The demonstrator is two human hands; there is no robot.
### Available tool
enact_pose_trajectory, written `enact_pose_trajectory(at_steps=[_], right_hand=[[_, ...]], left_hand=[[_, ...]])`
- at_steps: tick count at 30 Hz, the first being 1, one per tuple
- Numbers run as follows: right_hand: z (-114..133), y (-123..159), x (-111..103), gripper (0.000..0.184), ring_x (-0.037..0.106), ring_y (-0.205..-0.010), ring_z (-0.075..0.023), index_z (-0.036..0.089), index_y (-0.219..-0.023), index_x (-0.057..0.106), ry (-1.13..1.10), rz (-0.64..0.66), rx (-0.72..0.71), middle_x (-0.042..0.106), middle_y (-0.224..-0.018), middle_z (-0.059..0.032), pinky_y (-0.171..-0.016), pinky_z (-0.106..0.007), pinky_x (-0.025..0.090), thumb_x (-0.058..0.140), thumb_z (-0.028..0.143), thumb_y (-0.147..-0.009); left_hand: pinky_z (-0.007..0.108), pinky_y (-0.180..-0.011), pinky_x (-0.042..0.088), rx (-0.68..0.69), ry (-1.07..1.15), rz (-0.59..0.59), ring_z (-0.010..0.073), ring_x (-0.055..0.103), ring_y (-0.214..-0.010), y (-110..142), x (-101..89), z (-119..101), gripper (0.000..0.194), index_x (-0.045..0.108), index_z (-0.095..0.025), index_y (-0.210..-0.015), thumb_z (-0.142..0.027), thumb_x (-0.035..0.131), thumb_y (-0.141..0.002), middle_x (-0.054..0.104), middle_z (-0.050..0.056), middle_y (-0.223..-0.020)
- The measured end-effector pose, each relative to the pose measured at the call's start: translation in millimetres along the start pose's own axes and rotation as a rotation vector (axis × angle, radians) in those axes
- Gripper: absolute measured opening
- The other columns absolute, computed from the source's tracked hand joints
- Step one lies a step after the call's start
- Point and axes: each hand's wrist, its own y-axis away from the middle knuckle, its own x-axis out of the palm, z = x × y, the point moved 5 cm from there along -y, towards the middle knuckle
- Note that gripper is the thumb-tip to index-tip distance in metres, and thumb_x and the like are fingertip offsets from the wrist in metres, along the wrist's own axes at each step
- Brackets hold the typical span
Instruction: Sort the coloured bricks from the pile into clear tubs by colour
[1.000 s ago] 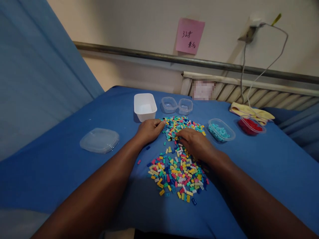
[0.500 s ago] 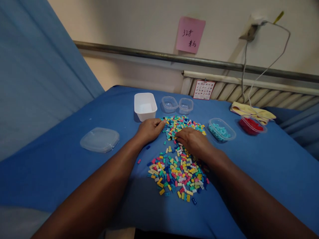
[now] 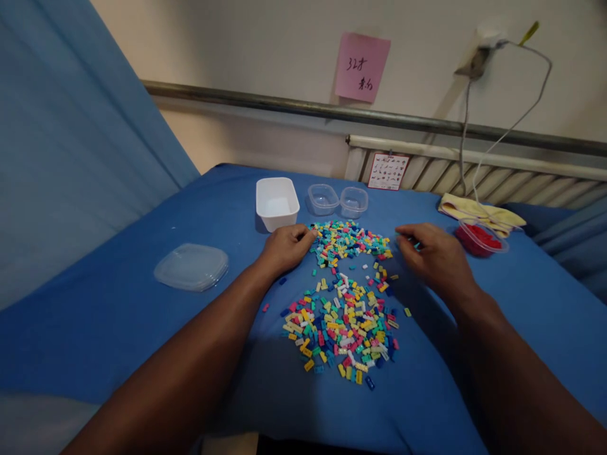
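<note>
A heap of small multicoloured toy bricks lies on the blue cloth, with a looser spread of bricks nearer me. My left hand rests curled at the heap's left edge, thumb close to the index finger; whether anything is inside is hidden. My right hand is over the clear tub of turquoise bricks, which it almost wholly covers. Its thumb and fingers are drawn together, and a bit of turquoise brick shows at the fingertips.
Behind the heap stand a white tub and two clear tubs. Stacked clear lids lie at left. Red bricks fill a clear tub at right, beside a yellow cloth. A cable hangs down the wall.
My right hand has moved right, from the heap to over the turquoise-brick tub, uncovering bricks between the two piles. My left hand has stayed in place.
</note>
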Motion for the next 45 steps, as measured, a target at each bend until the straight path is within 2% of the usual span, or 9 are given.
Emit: enact_pose_trajectory(at_steps=[5,9,14,19,22,26,31,39,45], right_hand=[[-48.5,7.8,-9.0,0.029,0.073,-0.093,-0.0294,0.018,-0.112,0.079,0.185,0.005,0.183,0.079,-0.103,-0.0122,-0.086,-0.042,0.055,0.058,0.03,-0.096],[-60.4,11.6,-5.4,0.033,0.072,-0.098,-0.0321,0.016,-0.118,0.078,0.28,0.047,0.239,0.079,-0.111,-0.0156,-0.09,-0.047,0.056,0.057,0.03,-0.097],[-19.8,7.0,3.6,0.032,0.071,-0.108,-0.0335,0.016,-0.118,0.077,0.137,-0.001,0.088,0.078,-0.114,-0.0164,-0.1,-0.052,0.055,0.054,0.03,-0.102],[68.1,8.6,49.9,0.039,0.06,-0.138,-0.0301,0.021,-0.141,0.066,-0.245,0.342,-0.274,0.066,-0.147,-0.014,-0.118,-0.051,0.048,0.052,0.034,-0.107],[97.4,13.8,67.9,0.048,0.046,-0.151,-0.0319,0.016,-0.152,0.056,-0.281,0.503,-0.363,0.052,-0.161,-0.0178,-0.124,-0.055,0.041,0.05,0.035,-0.108],[100.7,19.6,61.8,0.042,0.052,-0.147,-0.0317,0.015,-0.145,0.063,-0.284,0.552,-0.423,0.06,-0.153,-0.0179,-0.122,-0.054,0.043,0.05,0.034,-0.109],[83.1,23.8,45.1,0.03,0.067,-0.128,-0.0276,0.021,-0.128,0.072,-0.343,0.459,-0.394,0.075,-0.13,-0.0116,-0.112,-0.049,0.053,0.052,0.03,-0.109],[90.4,21.0,55.0,0.035,0.06,-0.138,-0.0291,0.02,-0.138,0.066,-0.365,0.436,-0.383,0.066,-0.146,-0.0153,-0.116,-0.053,0.049,0.052,0.027,-0.107],[96.7,22.4,48.8,0.026,0.071,-0.098,-0.0228,0.022,-0.109,0.074,-0.365,0.527,-0.389,0.078,-0.102,-0.0072,-0.093,-0.041,0.056,0.05,0.031,-0.109]], left_hand=[[0.028,-0.077,0.047,0.166,0.057,0.036,0.0172,0.065,-0.084,4.5,4.6,-12.6,0.028,0.075,-0.02,-0.088,-0.043,0.062,-0.096,0.072,0.002,-0.091],[0.031,-0.085,0.051,0.304,0.045,0.125,0.0181,0.066,-0.093,9.2,8.7,-22.5,0.018,0.078,-0.023,-0.089,-0.035,0.065,-0.095,0.071,0.003,-0.095],[0.034,-0.092,0.053,0.424,0.028,0.173,0.0193,0.066,-0.104,12.9,10.5,-30.6,0.017,0.08,-0.026,-0.096,-0.035,0.065,-0.098,0.071,0.004,-0.105],[0.037,-0.094,0.052,0.467,-0.053,0.167,0.0207,0.066,-0.103,11.6,12.6,-28.5,0.016,0.08,-0.025,-0.098,-0.03,0.065,-0.097,0.072,0.005,-0.101],[0.036,-0.092,0.053,0.44,-0.03,0.136,0.0203,0.066,-0.099,9.1,10.1,-22.1,0.013,0.079,-0.023,-0.091,-0.023,0.066,-0.092,0.072,0.005,-0.098],[0.036,-0.092,0.054,0.416,-0.001,0.099,0.0201,0.067,-0.098,6.6,6.5,-16.9,0.012,0.077,-0.022,-0.086,-0.017,0.066,-0.087,0.073,0.004,-0.098],[0.035,-0.091,0.055,0.345,0.013,0.031,0.0199,0.067,-0.097,5.1,2.8,-13.5,0.015,0.076,-0.021,-0.09,-0.016,0.063,-0.087,0.072,0.004,-0.097],[0.033,-0.09,0.054,0.371,-0.022,0.329,0.0202,0.068,-0.1,14.8,0.4,-22.0,0.026,0.079,-0.026,-0.106,-0.018,0.061,-0.09,0.074,0.003,-0.104],[0.036,-0.097,0.053,0.401,-0.017,0.429,0.0219,0.067,-0.108,19.0,-4.4,-26.2,0.044,0.076,-0.027,-0.118,-0.009,0.06,-0.081,0.072,0.004,-0.112]])
